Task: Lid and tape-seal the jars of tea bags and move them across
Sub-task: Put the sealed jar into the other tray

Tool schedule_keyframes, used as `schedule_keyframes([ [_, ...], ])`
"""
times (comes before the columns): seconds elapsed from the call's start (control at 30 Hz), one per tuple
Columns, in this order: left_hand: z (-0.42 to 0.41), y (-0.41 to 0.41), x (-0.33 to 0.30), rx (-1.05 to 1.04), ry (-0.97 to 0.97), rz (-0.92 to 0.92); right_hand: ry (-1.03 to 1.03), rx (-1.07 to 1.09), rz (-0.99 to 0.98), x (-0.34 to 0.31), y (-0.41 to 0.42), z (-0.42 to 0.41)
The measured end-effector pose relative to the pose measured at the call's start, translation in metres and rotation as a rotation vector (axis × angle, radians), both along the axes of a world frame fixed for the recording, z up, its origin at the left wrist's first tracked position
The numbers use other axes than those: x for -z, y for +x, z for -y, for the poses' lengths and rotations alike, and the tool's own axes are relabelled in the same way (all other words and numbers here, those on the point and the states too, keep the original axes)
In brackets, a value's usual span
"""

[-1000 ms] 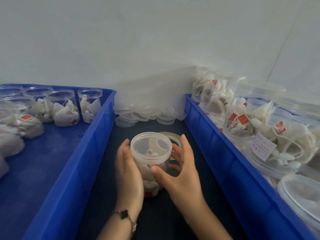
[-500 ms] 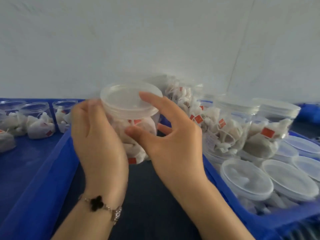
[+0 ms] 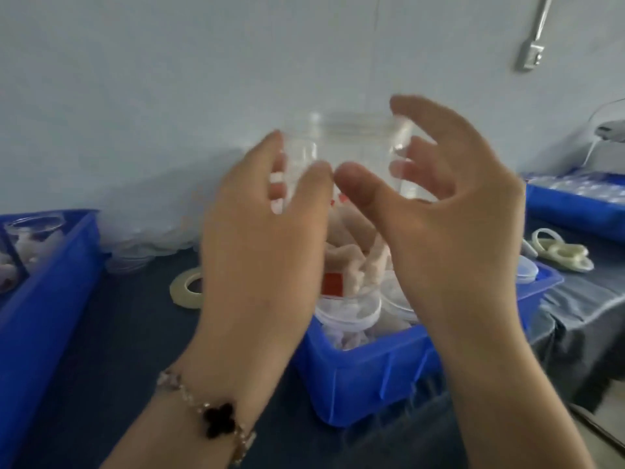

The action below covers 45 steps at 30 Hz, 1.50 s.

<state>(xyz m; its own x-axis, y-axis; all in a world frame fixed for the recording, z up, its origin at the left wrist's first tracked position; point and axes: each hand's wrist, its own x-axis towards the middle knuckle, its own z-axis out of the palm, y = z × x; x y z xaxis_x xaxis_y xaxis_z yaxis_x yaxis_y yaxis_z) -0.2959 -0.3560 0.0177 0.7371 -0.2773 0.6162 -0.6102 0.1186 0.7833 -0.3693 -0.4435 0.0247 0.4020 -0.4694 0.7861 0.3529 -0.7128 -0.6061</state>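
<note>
A clear plastic jar (image 3: 358, 143) with a lid on top and tea bags with red tags in its lower part is up in front of the wall, blurred by motion. My left hand (image 3: 257, 238) grips its left side, fingers behind and thumb in front. From the other side my right hand (image 3: 449, 225) curls around it, thumb in front. The jar hangs above the near corner of the right blue bin (image 3: 365, 374), which holds lidded jars (image 3: 348, 313). A roll of clear tape (image 3: 187, 289) lies on the dark table to the left.
A left blue bin (image 3: 50, 292) holds open jars of tea bags. Loose clear lids (image 3: 145, 245) are stacked against the wall. More tape rolls (image 3: 561, 252) lie at the right, before another blue tray (image 3: 575, 204). The table edge drops off at lower right.
Both hands have lifted the lidded jar off the table and carried it up and right, over the right bin. My view has swung right with it.
</note>
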Motion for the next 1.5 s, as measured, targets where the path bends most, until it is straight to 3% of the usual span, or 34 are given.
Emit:
schedule_keyframes([
  [0.03, 0.006, -0.008, 0.003, 0.021, 0.010, -0.026, -0.020, 0.110, -0.013, 0.002, 0.000, 0.005],
  [0.13, 0.024, -0.005, 0.029, 0.082, 0.144, -0.066, 0.091, 0.106, -0.135, 0.026, 0.000, 0.033],
  [0.27, 0.040, 0.002, 0.060, 0.004, 0.333, -0.033, 0.168, 0.091, -0.224, 0.059, 0.008, 0.049],
  [0.53, 0.048, 0.014, 0.071, -0.037, 0.314, -0.006, 0.148, 0.088, -0.284, 0.065, 0.022, 0.054],
  [0.63, 0.038, 0.018, 0.071, -0.039, 0.333, -0.027, 0.059, 0.173, -0.314, 0.067, 0.021, 0.040],
  [0.73, 0.015, 0.027, 0.065, -0.103, 0.312, -0.051, -0.155, 0.263, -0.175, 0.067, 0.027, 0.008],
  [0.83, -0.025, 0.039, 0.057, -0.167, 0.269, -0.045, -0.190, 0.064, -0.142, 0.067, 0.047, -0.033],
  [0.93, -0.078, 0.054, 0.058, -0.312, 0.298, -0.021, -0.075, -0.218, -0.288, 0.066, 0.073, -0.081],
  [1.07, -0.155, 0.077, 0.064, -0.501, 0.364, -0.149, 0.078, -0.572, -0.462, 0.079, 0.111, -0.138],
  [1.17, -0.208, 0.091, 0.066, -0.619, 0.437, -0.242, 0.070, -0.755, -0.614, 0.087, 0.134, -0.179],
  [1.37, -0.284, 0.120, 0.077, -0.803, 0.536, -0.432, -0.049, -0.849, -0.859, 0.088, 0.177, -0.254],
  [1.5, -0.313, 0.148, 0.088, -0.894, 0.463, -0.606, -0.248, -0.825, -0.979, 0.090, 0.219, -0.287],
])
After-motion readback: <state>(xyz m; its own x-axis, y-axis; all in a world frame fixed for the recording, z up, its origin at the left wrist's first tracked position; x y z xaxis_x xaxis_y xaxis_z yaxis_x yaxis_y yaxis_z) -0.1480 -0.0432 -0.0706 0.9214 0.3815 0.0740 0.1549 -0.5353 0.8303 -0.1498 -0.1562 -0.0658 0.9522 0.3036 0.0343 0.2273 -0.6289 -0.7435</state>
